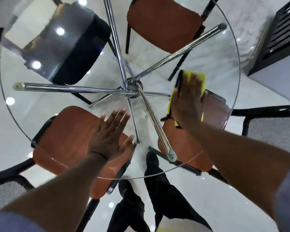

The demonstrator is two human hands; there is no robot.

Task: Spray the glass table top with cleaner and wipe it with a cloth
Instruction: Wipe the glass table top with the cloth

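the round clear glass worktop sits on crossed chrome tubes. the right grip, fingers straight, presses a soft yellow cloth flat near the right rim. the left grip rests open-palmed on the glass. brown padded chair seats and a glossy pale floor show beneath.

Fig. 1. Free room over the round glass tabletop.
I find the tabletop's far half and left side open. Only the left hand, flat near the near edge, and the right hand, pressing the yellow cloth by the right edge, block it. The chrome legs lie beneath the glass, and a mesh chair back stands just outside the right edge.
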